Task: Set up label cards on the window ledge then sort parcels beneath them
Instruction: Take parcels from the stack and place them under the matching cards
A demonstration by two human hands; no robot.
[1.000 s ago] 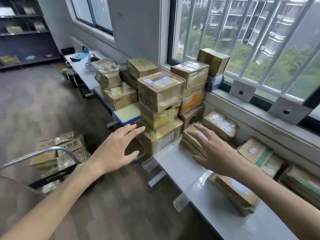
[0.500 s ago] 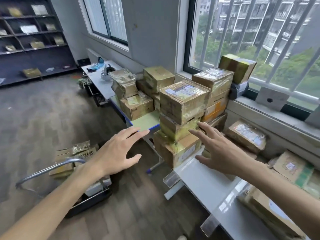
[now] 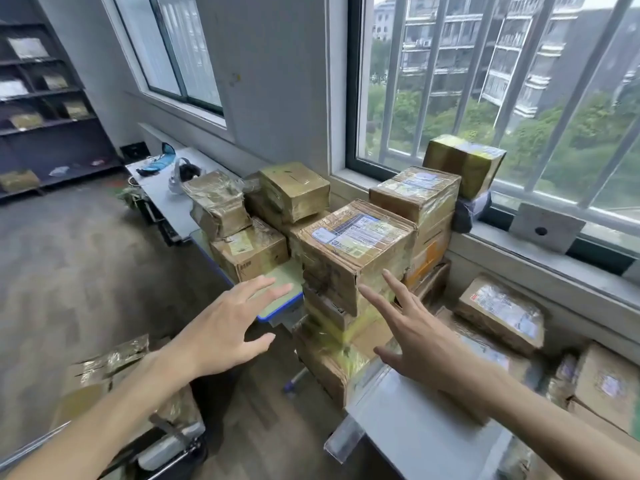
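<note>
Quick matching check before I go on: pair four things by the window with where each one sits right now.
Things:
1. grey label card
2. top parcel of the near stack
3. headset
4. flat parcel with the red-edged label

Places:
A. on the far grey table
B. leaning on the window ledge
C. just beyond the two open hands, left hand and right hand
D. below the ledge, against the wall

Pairs: 1-B, 2-C, 3-A, 4-D
</note>
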